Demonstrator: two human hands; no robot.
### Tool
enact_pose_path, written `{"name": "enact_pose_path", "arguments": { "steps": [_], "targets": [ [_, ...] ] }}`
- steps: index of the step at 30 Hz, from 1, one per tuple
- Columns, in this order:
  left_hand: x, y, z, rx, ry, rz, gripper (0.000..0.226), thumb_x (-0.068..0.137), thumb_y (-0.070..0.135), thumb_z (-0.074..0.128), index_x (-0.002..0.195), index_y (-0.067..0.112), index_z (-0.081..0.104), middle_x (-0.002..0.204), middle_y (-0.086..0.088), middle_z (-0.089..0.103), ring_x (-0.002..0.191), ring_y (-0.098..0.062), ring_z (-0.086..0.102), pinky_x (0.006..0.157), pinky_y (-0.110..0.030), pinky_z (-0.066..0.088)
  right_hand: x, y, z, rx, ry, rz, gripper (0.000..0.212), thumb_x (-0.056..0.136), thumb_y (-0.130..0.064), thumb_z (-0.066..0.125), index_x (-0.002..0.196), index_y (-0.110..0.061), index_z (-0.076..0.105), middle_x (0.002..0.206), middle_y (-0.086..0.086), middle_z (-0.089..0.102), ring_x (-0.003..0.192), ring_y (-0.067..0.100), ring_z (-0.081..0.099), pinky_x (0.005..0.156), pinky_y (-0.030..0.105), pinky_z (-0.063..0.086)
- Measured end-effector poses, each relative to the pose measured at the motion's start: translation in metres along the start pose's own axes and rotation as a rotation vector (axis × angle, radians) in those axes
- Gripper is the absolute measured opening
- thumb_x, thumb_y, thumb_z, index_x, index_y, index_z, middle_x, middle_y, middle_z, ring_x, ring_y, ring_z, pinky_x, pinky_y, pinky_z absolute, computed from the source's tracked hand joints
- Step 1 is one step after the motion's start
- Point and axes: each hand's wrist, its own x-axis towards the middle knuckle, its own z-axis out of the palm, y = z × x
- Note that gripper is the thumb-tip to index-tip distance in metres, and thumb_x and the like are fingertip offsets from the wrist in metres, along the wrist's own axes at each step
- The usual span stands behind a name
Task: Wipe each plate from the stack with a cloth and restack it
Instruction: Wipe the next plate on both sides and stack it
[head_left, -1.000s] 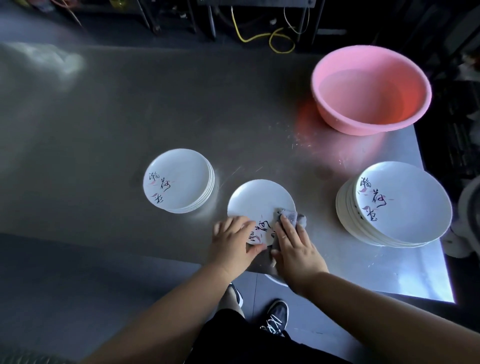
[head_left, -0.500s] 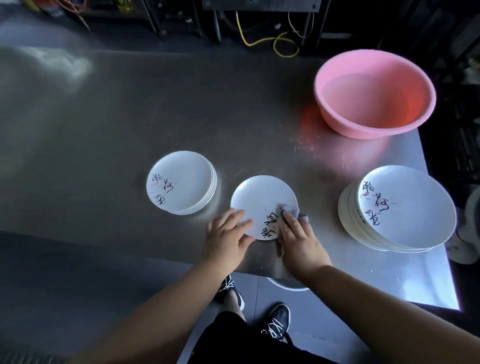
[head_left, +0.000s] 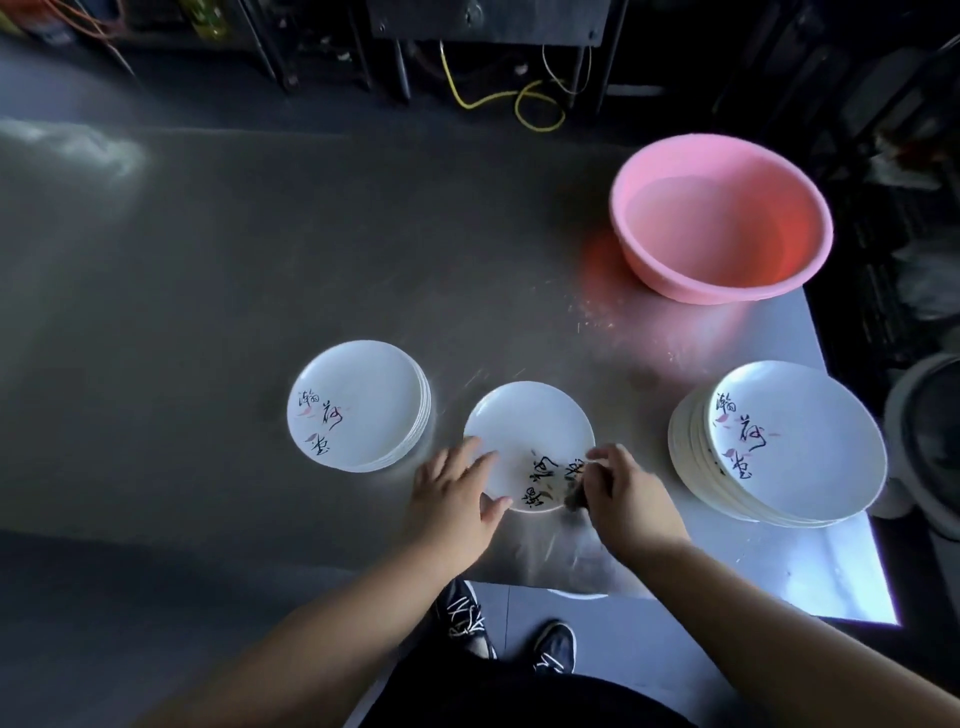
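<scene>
From the head view, the single plate (head_left: 524, 431) lies on the table (head_left: 260, 291), between the left stack (head_left: 358, 405) and the taller right stack (head_left: 779, 441). The left hand (head_left: 452, 499) rests flat-fingered on its near-left rim; the right hand (head_left: 618, 493) clutches the dark cloth (head_left: 574, 496) at its near-right edge. Steady pressure from the left should stop the plate sliding while the cloth sweeps across to the far rim.

Two stacks of white round plates (head_left: 358, 405) (head_left: 779, 447); one single white plate (head_left: 524, 421); one pink plastic basin (head_left: 722, 218); one dark cloth (head_left: 574, 499); two hands (head_left: 452, 499) (head_left: 628, 499).

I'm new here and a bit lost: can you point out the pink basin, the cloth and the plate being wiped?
pink basin (head_left: 670, 283): head view, near outer wall.
cloth (head_left: 573, 500): head view, dark bunched end.
plate being wiped (head_left: 524, 421): head view, bare white centre.
</scene>
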Motion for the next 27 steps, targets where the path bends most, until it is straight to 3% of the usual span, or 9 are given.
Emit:
{"name": "enact_pose_path", "arguments": {
  "steps": [5, 8, 11, 14, 17, 20, 22, 25, 27],
  "targets": [
    [0.038, -0.001, -0.032, -0.242, -0.327, -0.485, 0.063, 0.096, 0.050, 0.059, 0.147, 0.016, 0.043, 0.128, -0.004, 0.062, 0.113, -0.028, 0.064, 0.099, -0.040, 0.052, 0.057, -0.015, -0.022, -0.215, -0.254, 0.283, 0.036, 0.089, -0.050, 0.043, 0.096, -0.019, 0.060, 0.075, 0.000, 0.075, 0.071, 0.024, 0.075, 0.073, 0.036, 0.062],
    [0.061, -0.004, -0.039, -0.336, -0.508, -0.536, 0.042, 0.092, 0.052, 0.060, 0.116, 0.018, 0.052, 0.097, -0.004, 0.067, 0.075, -0.023, 0.069, 0.066, -0.036, 0.059, 0.075, -0.026, -0.019, -0.301, -0.335, 0.275, 0.034, 0.102, -0.040, 0.049, 0.088, -0.013, 0.064, 0.081, 0.005, 0.069, 0.078, 0.027, 0.067, 0.068, 0.029, 0.050],
    [0.075, 0.000, -0.046, -0.485, -0.628, -0.599, 0.049, 0.091, 0.048, 0.060, 0.123, 0.013, 0.048, 0.085, -0.010, 0.073, 0.056, -0.023, 0.066, 0.054, -0.030, 0.051, 0.080, -0.029, -0.016, -0.249, -0.348, 0.328, 0.041, 0.102, -0.033, 0.046, 0.080, -0.013, 0.074, 0.067, 0.001, 0.071, 0.064, 0.020, 0.067, 0.053, 0.022, 0.046],
    [0.081, 0.007, -0.063, -0.538, -0.703, -0.657, 0.063, 0.093, 0.062, 0.050, 0.129, 0.010, 0.045, 0.074, -0.010, 0.071, 0.055, -0.022, 0.058, 0.053, -0.024, 0.040, 0.073, -0.034, -0.018, -0.279, -0.362, 0.335, 0.044, 0.107, -0.032, 0.038, 0.104, -0.007, 0.074, 0.095, 0.012, 0.077, 0.093, 0.030, 0.074, 0.075, 0.030, 0.056],
    [0.080, 0.016, -0.084, -0.683, -0.632, -0.741, 0.074, 0.090, 0.084, 0.028, 0.130, 0.023, 0.040, 0.080, -0.009, 0.072, 0.070, -0.022, 0.065, 0.062, -0.028, 0.049, 0.057, -0.048, -0.031, -0.054, -0.208, 0.311, 0.061, 0.110, -0.037, 0.022, 0.101, -0.006, 0.073, 0.095, 0.010, 0.080, 0.088, 0.031, 0.075, 0.086, 0.035, 0.058],
    [0.084, 0.021, -0.099, -1.167, -0.428, -0.850, 0.064, 0.097, 0.081, 0.021, 0.128, 0.028, 0.039, 0.114, -0.010, 0.075, 0.103, -0.020, 0.072, 0.094, -0.036, 0.058, 0.032, -0.066, -0.049, 0.458, 0.022, 0.251, 0.056, 0.112, -0.034, 0.022, 0.099, 0.002, 0.062, 0.075, 0.010, 0.078, 0.060, 0.029, 0.071, 0.060, 0.027, 0.054],
    [0.089, 0.026, -0.111, -1.483, -0.323, -0.836, 0.050, 0.106, 0.063, 0.035, 0.130, 0.020, 0.047, 0.127, -0.007, 0.070, 0.114, -0.018, 0.069, 0.098, -0.036, 0.055, 0.014, -0.080, -0.064, 0.618, 0.172, 0.158, 0.039, 0.113, -0.030, 0.037, 0.099, 0.003, 0.053, 0.072, 0.015, 0.074, 0.056, 0.026, 0.066, 0.052, 0.025, 0.050],
    [0.099, 0.026, -0.135, -1.745, -0.170, -0.807, 0.016, 0.108, 0.011, 0.053, 0.123, 0.014, 0.059, 0.118, -0.004, 0.071, 0.101, -0.018, 0.070, 0.083, -0.038, 0.057, 0.003, -0.087, -0.078, 0.357, 0.287, -0.066, 0.015, 0.108, -0.025, 0.054, 0.096, -0.019, 0.061, 0.065, 0.003, 0.070, 0.060, 0.018, 0.067, 0.062, 0.028, 0.056],
    [0.107, 0.024, -0.151, -1.816, -0.182, -0.714, 0.041, 0.103, -0.003, 0.052, 0.141, 0.014, 0.053, 0.131, -0.007, 0.070, 0.113, -0.025, 0.069, 0.084, -0.039, 0.055, 0.003, -0.088, -0.087, 0.154, 0.341, -0.146, 0.012, 0.106, -0.025, 0.056, 0.098, -0.031, 0.063, 0.070, -0.007, 0.069, 0.067, 0.009, 0.063, 0.063, 0.025, 0.048]
  ]
}}
